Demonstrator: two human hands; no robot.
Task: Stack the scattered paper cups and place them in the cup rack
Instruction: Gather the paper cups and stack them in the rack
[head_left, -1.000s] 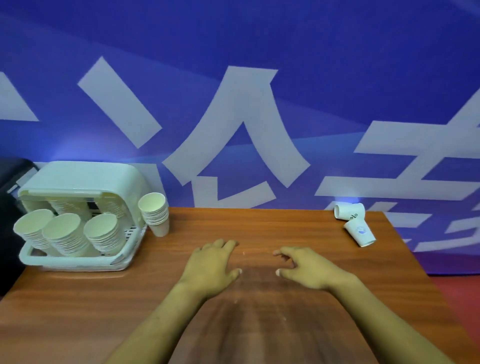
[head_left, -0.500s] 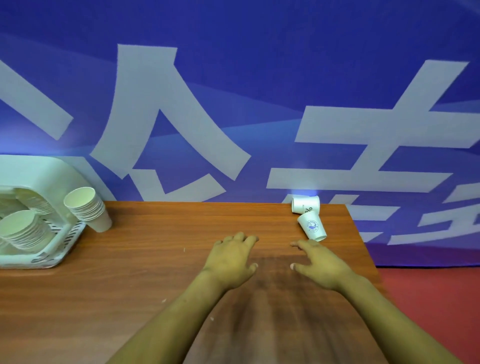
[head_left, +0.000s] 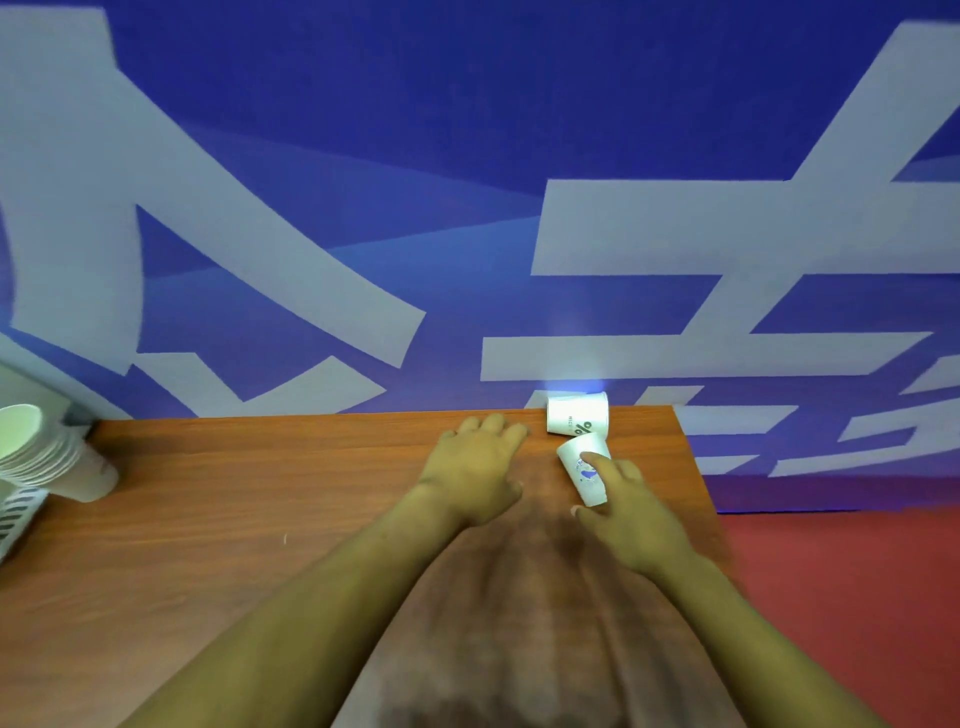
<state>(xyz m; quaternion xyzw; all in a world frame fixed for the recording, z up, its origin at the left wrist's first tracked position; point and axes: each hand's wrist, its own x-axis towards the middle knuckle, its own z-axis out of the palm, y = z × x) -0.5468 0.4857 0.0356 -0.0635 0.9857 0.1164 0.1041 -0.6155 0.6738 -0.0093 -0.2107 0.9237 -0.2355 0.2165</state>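
— What colours are in front of me?
— My table (head_left: 260, 493) is reddish-brown wood grain. The two loose cups (head_left: 577, 420) are white, the near cup (head_left: 584, 470) with a blue logo. The wall (head_left: 467, 130) is deep blue with pale grey strokes; the floor (head_left: 857, 597) is red.

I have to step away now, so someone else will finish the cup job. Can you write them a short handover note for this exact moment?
Left hand: open, flat on the brown wooden table, near the far white paper cup lying on its side.
Right hand: open, index finger touching the near white paper cup with a blue logo, also lying down; no grip yet.
A stack of white paper cups stands at the table's left edge beside the white plastic cup rack.
Left: nest both loose cups, then rack them.
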